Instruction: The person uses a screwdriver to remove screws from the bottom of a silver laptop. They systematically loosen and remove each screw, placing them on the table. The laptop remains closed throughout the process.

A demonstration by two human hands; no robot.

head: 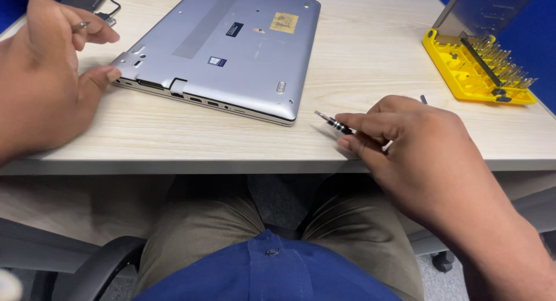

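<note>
A: Where is the laptop (226, 52), and how does it lie?

B: It lies upside down on the pale wooden desk (359, 58), grey base plate up, with its port edge facing the person. My guess is that it is turned over to give access to the base plate

A: What does the left hand (40, 75) do?

B: It rests at the laptop's near left corner. The thumb presses against that corner, seemingly to steady the machine, while the other fingers curl loosely; something small and metallic shows between the thumb and forefinger, too small to identify

A: And the right hand (423, 156)?

B: It hovers just off the laptop's near right corner, over the desk edge. Its fingers (362, 124) are pressed together, pinching a slim screwdriver (331, 121) by the black handle, the metal tip pointing toward the laptop. It looks like a pinch for fine control

A: Any containers?

B: To the right of the laptop, well apart, sits a yellow bit tray (463, 84) with rows of small metal bits (509, 72) standing in their slots, and a clear lid (486, 8) raised behind it. Beyond the laptop's far left corner lie a dark device and a cable (107, 14), only partly in view
</note>
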